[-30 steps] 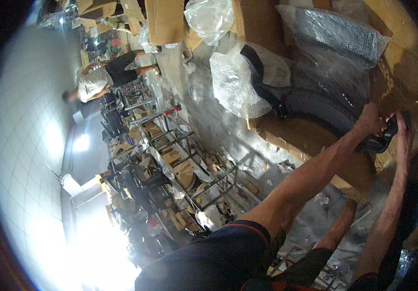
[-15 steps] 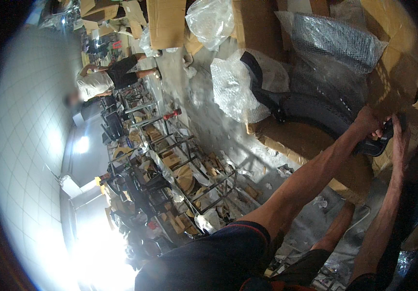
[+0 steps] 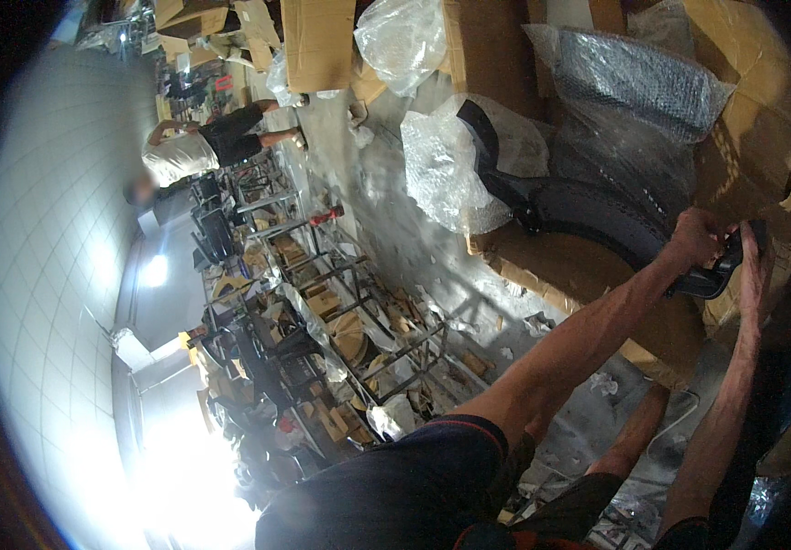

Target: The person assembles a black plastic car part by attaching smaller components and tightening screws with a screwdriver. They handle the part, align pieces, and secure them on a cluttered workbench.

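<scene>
A long black curved part (image 3: 597,209), like a mudguard or a chair arm, lies across cardboard and bubble wrap on the right. Its thinner, bent end rests on bubble wrap (image 3: 441,170). My left hand (image 3: 700,238) is closed on the part's near right end, the knuckles turned up. Close beside it, my right hand (image 3: 751,259) grips the outer edge of the same end. Between the hands shows a dark piece of that end; most of my fingertips are hidden. A brown cardboard box (image 3: 588,298) lies under the part.
A bubble-wrapped bundle (image 3: 634,82) lies beyond the part, against a large carton (image 3: 753,101). Metal racks (image 3: 359,321) hold loose cardboard and dark parts to the left. Paper scraps litter the concrete floor (image 3: 432,266). Another person (image 3: 203,151) stands farther off.
My left hand has shifted slightly at the part's end, its fingers now nearer the outer edge. My right hand remains nearly in place. The black part looks almost unmoved.
</scene>
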### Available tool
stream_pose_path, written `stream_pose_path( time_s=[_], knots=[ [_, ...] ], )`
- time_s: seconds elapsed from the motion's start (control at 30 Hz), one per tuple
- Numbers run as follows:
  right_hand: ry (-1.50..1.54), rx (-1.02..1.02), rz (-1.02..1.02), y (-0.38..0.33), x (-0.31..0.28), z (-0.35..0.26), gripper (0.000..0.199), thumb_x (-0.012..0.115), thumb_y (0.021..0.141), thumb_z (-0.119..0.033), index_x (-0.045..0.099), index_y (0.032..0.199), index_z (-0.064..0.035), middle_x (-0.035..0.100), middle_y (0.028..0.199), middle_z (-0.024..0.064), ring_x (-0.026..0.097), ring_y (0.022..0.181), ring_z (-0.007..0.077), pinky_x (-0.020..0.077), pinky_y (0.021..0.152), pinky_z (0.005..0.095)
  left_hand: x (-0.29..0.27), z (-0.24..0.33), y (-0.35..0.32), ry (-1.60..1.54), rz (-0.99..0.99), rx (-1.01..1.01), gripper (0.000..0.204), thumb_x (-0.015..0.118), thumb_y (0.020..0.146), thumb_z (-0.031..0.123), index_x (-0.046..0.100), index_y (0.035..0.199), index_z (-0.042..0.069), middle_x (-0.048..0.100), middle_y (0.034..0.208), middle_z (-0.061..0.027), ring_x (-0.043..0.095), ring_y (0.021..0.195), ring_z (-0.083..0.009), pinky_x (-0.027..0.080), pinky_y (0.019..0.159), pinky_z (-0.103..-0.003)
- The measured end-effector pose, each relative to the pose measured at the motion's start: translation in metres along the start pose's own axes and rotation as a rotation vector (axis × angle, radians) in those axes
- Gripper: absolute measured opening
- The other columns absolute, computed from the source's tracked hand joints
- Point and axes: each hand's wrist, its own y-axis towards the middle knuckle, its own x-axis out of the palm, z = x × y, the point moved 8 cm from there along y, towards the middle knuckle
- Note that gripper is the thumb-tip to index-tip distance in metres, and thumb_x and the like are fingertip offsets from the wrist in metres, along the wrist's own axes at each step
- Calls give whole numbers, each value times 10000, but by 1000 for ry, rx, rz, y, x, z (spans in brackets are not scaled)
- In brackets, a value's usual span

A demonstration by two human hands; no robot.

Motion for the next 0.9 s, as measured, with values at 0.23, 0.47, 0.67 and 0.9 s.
stream_pose_path(
  time_s=[0.23, 0.47, 0.67, 0.9],
  knots=[
    [42, 155, 36, -2, -2, 11, 643, 515, 967, -564, 544, 1425, -114, 505, 1449, 164, 464, 1354, 330, 317, 1140, 509, 7, 10, -5, -80, -205, 80, 65, 707, 795, 18, 683, 843, -18, 710, 720, -106, 714, 667, -184, 562, 600, -361],
    [216, 119, -128, -14, 12, 16, 507, 446, 1046, -417, 516, 1460, -134, 456, 1504, 152, 400, 1398, 357, 285, 1176, 479, 1, 15, -17, -64, -196, 237, 114, 751, 811, 76, 684, 815, -16, 695, 686, -111, 708, 645, -170, 556, 581, -342],
    [277, 169, -79, -7, 9, 19, 506, 496, 1028, -425, 558, 1412, -100, 514, 1453, 150, 417, 1389, 322, 289, 1174, 462, 17, -7, 6, -232, -186, 200, 140, 771, 840, 103, 684, 862, -5, 654, 651, -85, 657, 613, -155, 531, 570, -344],
    [140, 60, -107, 5, 6, 39, 465, 486, 1036, -332, 510, 1445, -111, 469, 1499, 106, 418, 1399, 284, 331, 1171, 443, 12, 7, 3, -108, -35, 590, 152, 725, 863, 86, 698, 974, -14, 639, 657, -79, 609, 575, -151, 479, 515, -354]
  ],
)
